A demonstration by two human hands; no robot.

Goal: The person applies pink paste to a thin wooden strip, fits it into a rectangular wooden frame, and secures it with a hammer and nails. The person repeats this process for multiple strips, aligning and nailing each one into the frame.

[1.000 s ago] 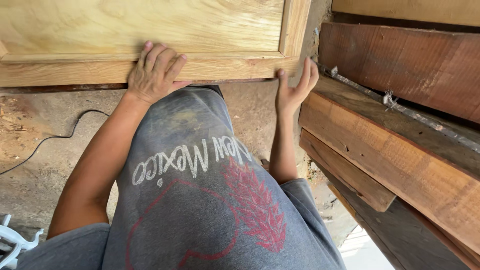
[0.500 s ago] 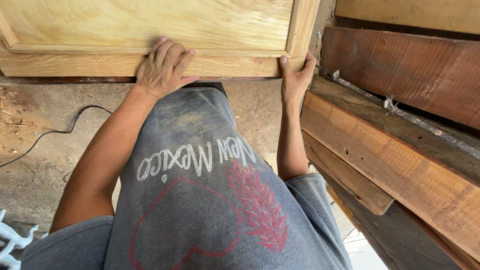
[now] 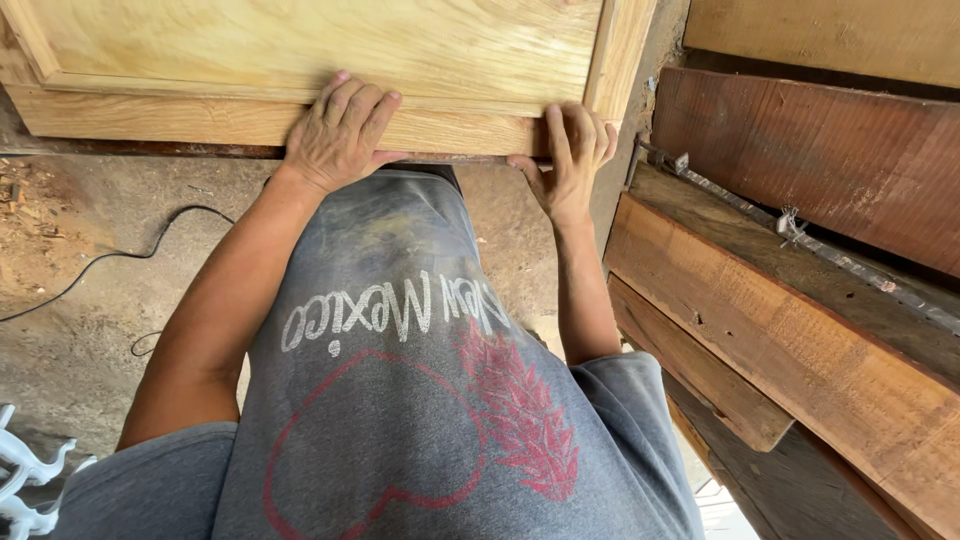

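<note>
Hands — left (image 3: 340, 135), right (image 3: 572, 160) — apart, both clamped on the wooden panel's (image 3: 300, 50) lower rail.

A grey short-sleeved T-shirt (image 3: 400, 400), dusty at the chest, carries white lettering and a red heart-and-leaf print (arms bare below the sleeves).

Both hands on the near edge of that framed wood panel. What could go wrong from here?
1. Right hand sits at the panel's corner, close to the stacked planks; fingers could get pinched if the wooden panel swings that way.
2. Left hand only lies over the edge rail, so the grip may slip.
3. A black cable trails across the dirt floor, a possible trip hazard.
</note>
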